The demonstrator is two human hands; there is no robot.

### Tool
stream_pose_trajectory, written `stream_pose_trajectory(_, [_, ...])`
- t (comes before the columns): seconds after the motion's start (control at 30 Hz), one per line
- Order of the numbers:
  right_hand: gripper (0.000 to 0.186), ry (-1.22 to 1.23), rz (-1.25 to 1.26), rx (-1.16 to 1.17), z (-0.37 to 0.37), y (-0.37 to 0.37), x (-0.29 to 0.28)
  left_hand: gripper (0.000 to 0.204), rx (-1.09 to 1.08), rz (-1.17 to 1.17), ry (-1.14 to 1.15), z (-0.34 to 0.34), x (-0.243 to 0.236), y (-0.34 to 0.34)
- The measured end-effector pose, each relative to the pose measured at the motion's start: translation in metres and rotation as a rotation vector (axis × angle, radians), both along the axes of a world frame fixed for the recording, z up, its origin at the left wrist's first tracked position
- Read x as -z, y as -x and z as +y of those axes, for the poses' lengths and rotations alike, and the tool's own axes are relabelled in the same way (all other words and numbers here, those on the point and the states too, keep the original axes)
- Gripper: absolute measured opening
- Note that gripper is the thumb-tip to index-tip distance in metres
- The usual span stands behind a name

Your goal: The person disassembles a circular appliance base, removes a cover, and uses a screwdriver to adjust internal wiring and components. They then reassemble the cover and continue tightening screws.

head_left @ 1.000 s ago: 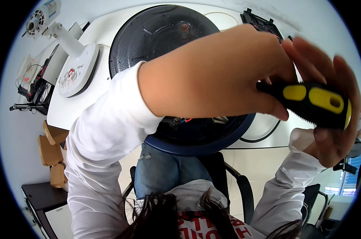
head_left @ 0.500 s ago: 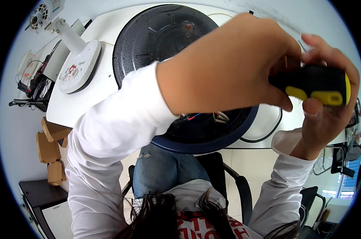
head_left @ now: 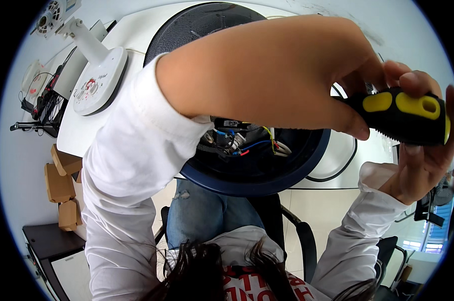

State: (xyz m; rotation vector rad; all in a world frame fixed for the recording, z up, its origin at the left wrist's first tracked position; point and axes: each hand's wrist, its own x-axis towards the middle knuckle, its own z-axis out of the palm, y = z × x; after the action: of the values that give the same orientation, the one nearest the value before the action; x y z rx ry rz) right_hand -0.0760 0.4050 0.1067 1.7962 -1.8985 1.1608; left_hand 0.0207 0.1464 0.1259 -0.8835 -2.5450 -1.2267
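Note:
My left hand [head_left: 282, 75] reaches across to the right with its fingers and thumb closed at the narrow front end of a screwdriver [head_left: 407, 115]. Its handle is thick, black with yellow patches; the shaft is hidden. Around the handle's back part, my right hand [head_left: 425, 165] has fingers on top and its thumb below. Below my left forearm lies an open round housing, black with a dark blue rim [head_left: 267, 185]. Inside it, loose coloured wires [head_left: 252, 145] and small connectors show, partly covered by my arm.
A white stand with a printed base [head_left: 99, 83] is on the white table [head_left: 76, 130] at the left. A black cable [head_left: 349, 163] curves beside the housing. Cardboard boxes [head_left: 59, 183] and a dark cabinet [head_left: 51, 243] stand at the lower left.
The screwdriver handle has turned, its yellow patches moving from the lower side to the upper. My right hand has shifted right and down; my left wrist has moved left, uncovering more wires.

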Motion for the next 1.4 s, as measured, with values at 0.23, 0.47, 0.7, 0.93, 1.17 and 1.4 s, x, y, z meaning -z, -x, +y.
stream_pose_trajectory(0.23, [0.074, 0.133, 0.087, 0.029, -0.005, 0.007, 0.002, 0.038, 0.096, 0.296, -0.282, 0.003, 0.034, 0.012])
stream_pose_trajectory(0.47, [0.072, 0.113, 0.068, 0.085, -0.003, -0.005, 0.002, 0.043, 0.012, 0.344, -0.113, 0.014, 0.036, 0.028])
stream_pose_trajectory(0.7, [0.070, 0.154, 0.018, 0.313, -0.003, -0.026, -0.002, 0.040, 0.027, 0.555, -0.263, 0.014, 0.049, 0.034])
stream_pose_trajectory(0.93, [0.073, 0.041, 0.039, 0.046, 0.003, -0.006, -0.010, 0.038, -0.025, 0.107, -0.234, 0.017, 0.039, 0.013])
stream_pose_trajectory(1.17, [0.066, -0.006, 0.112, 0.092, 0.013, -0.012, -0.009, 0.035, 0.107, 0.336, -0.202, 0.004, 0.025, 0.021])
stream_pose_trajectory(1.4, [0.054, -0.160, 0.161, 0.196, 0.024, -0.025, -0.017, 0.033, 0.118, 0.107, -0.189, 0.012, 0.042, 0.022])
